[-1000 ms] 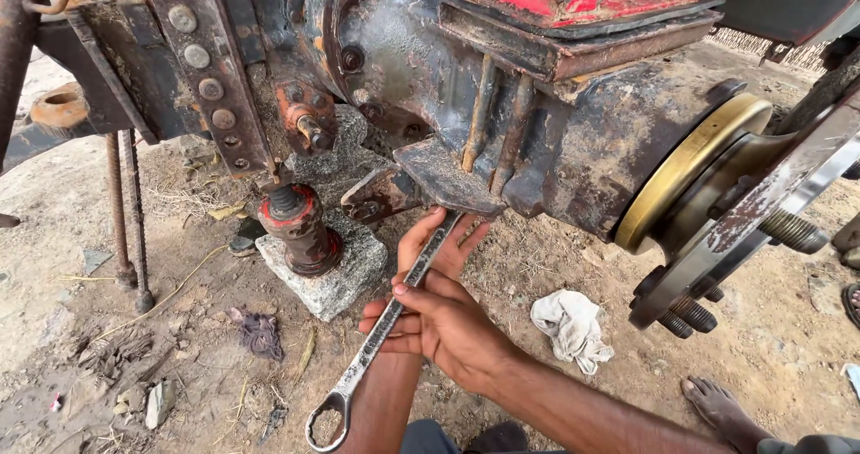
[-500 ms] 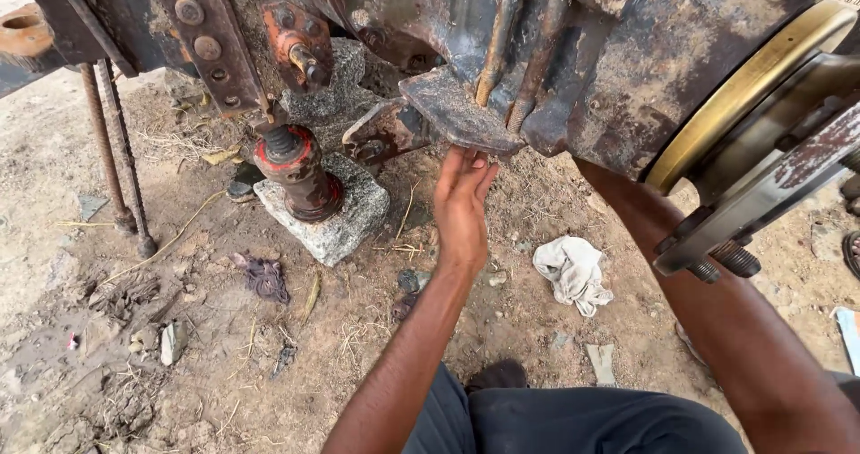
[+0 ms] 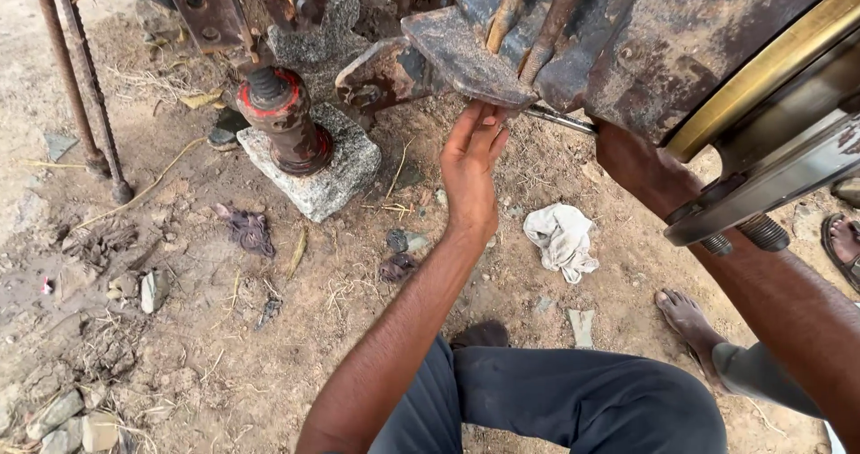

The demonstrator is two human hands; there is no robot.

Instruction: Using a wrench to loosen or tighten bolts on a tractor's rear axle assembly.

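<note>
Reaching under plate [image 3: 466, 55], left hand [image 3: 470, 172] now wrenchless.

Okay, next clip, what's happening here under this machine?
A person sits on the dirt ground under a rusty machine. The left hand reaches up, fingers touching the underside of a dark metal plate. The right hand is hidden behind the machine body; a metal wrench shaft pokes out near that forearm. A red jack stands on a stone block to the left, and a white rag lies on the ground.
</note>
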